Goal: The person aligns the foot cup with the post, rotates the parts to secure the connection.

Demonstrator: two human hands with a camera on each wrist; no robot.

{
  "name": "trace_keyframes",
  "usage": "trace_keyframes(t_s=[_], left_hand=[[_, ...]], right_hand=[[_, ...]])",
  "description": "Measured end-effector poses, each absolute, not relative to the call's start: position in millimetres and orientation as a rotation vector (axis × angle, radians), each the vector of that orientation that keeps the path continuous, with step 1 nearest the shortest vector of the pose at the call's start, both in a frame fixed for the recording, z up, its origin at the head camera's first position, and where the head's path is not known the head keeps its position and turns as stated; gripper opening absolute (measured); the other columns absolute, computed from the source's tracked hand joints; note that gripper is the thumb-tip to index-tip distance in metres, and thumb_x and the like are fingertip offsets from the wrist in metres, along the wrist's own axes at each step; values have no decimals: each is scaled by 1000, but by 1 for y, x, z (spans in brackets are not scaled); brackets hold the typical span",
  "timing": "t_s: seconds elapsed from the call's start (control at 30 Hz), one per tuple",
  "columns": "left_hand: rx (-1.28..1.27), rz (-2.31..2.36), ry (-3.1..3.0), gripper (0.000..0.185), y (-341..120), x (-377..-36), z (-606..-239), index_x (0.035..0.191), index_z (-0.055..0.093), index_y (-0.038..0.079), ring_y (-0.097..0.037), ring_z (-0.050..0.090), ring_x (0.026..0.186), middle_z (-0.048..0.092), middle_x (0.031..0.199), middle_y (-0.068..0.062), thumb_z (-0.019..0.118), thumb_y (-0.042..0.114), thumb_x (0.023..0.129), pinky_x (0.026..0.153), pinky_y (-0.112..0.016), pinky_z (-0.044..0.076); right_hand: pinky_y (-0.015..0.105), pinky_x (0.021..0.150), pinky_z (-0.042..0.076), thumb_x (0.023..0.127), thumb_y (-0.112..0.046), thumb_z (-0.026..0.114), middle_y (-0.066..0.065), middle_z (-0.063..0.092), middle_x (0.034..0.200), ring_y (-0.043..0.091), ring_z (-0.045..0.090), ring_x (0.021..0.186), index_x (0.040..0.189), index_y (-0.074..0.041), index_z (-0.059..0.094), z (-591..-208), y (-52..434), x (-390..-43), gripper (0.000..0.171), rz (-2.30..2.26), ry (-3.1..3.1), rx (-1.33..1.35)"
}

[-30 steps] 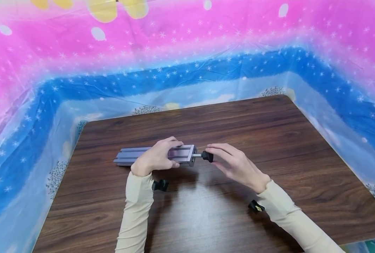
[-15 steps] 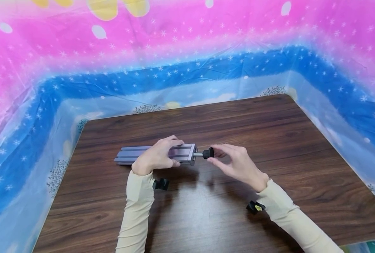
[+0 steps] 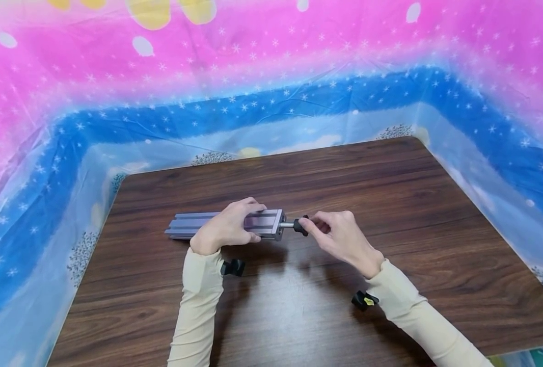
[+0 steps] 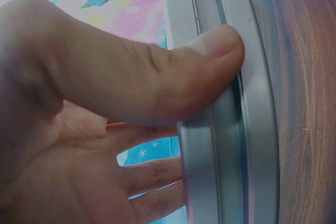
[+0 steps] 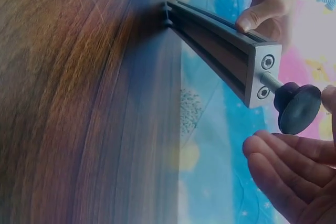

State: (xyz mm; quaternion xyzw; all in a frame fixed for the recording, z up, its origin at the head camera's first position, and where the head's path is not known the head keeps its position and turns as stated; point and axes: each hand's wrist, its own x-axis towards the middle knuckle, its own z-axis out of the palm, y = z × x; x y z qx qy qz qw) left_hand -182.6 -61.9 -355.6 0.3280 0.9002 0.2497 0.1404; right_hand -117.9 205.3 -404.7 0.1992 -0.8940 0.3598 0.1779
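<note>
The left hand [image 3: 225, 228] lies over the right half of a grey aluminium rail [image 3: 189, 226] that rests lengthwise on the dark wooden desk [image 3: 390, 193]. Its fingers curl over the far edge of the rail and its thumb [image 4: 157, 77] presses flat against the near grooved side, so the rail is clamped between thumb and fingers. In the left wrist view the fingers [image 4: 157, 174] show behind the rail, wrapped round it.

Just past the left fingertips the rail ends in a square face with two screw heads, and a short metal shaft sticks out of it, carrying a black knob [image 3: 301, 225]. The right hand [image 3: 342, 237] is at this knob, right of the rail's end. In the head view its thumb and forefinger look closed on the knob in a pinch. In the right wrist view the knob [image 5: 298, 107] stands just above the loosely curled fingers [image 5: 278, 158], with one fingertip at the frame's edge beside the knob; whether they actually press it cannot be told there.

Two more black knobs lie on the desk nearer the person: one [image 3: 233, 267] just beside the left wrist, below the rail, and one [image 3: 364, 300] with a yellow spot against the right sleeve, well apart from the rail. A bright pink and blue starred sheet [image 3: 271, 92] surrounds the desk.
</note>
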Motion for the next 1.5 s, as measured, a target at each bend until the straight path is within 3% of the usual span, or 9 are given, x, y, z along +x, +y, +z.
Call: trace_keyframes(t_s=[0.1, 0.23, 0.37, 0.63, 0.77, 0.97, 1.27, 1.5], left_hand=[[952, 730, 2596, 66, -63, -182, -356, 142, 56, 1, -27, 57, 108, 57, 132, -13, 81, 7, 80, 94, -43, 49], [944, 729, 2597, 66, -65, -182, -355, 142, 55, 1, -26, 57, 108, 57, 133, -13, 80, 7, 81, 93, -43, 48], [930, 741, 2600, 66, -67, -182, -353, 142, 56, 1, -26, 57, 108, 57, 133, -12, 79, 5, 81, 94, -43, 48], [938, 760, 2583, 66, -66, -183, -359, 141, 56, -1, -24, 58, 105, 58, 130, -12, 80, 5, 80, 92, -41, 49], [928, 773, 2576, 66, -66, -182, -357, 141, 56, -1, -24, 58, 105, 57, 130, -13, 80, 4, 80, 91, -40, 49], [929, 743, 2588, 66, -65, -183, -356, 142, 55, 1, -26, 57, 107, 56, 132, -13, 80, 6, 81, 93, -42, 49], [933, 743, 2589, 66, -63, -183, -355, 142, 56, 1, -25, 57, 106, 57, 131, -13, 80, 6, 81, 92, -41, 49], [924, 733, 2589, 67, -63, -183, -355, 143, 55, 1, -26, 57, 107, 57, 132, -13, 80, 7, 81, 92, -42, 48]], right_hand=[[28, 68, 56, 96, -31, 69, -2, 74, 85, 6, 68, 73, 104, -11, 75, -407, 211, -116, 22, 1024, -2466, 651], [35, 92, 55, 83, -19, 83, 12, 70, 122, 22, 69, 108, 135, 0, 61, -412, 221, -116, 59, 868, -2298, 899], [33, 106, 48, 75, -6, 87, 18, 61, 137, 29, 62, 123, 140, 3, 56, -414, 223, -121, 72, 693, -2153, 1097], [31, 100, 52, 74, 4, 85, 16, 68, 128, 27, 67, 114, 130, 3, 65, -414, 219, -123, 59, 652, -2109, 1132], [33, 98, 53, 77, -3, 85, 17, 70, 123, 27, 69, 110, 127, 5, 65, -414, 218, -124, 55, 706, -2117, 1108], [35, 91, 56, 91, -22, 77, 16, 72, 114, 26, 71, 102, 126, 6, 66, -416, 217, -126, 46, 798, -2127, 1058], [31, 72, 57, 92, -27, 75, 3, 74, 91, 15, 70, 80, 106, -6, 74, -417, 212, -125, 25, 857, -2203, 897], [26, 66, 57, 94, -33, 72, -2, 73, 79, 8, 69, 71, 91, -11, 75, -416, 207, -125, 23, 864, -2270, 779]])
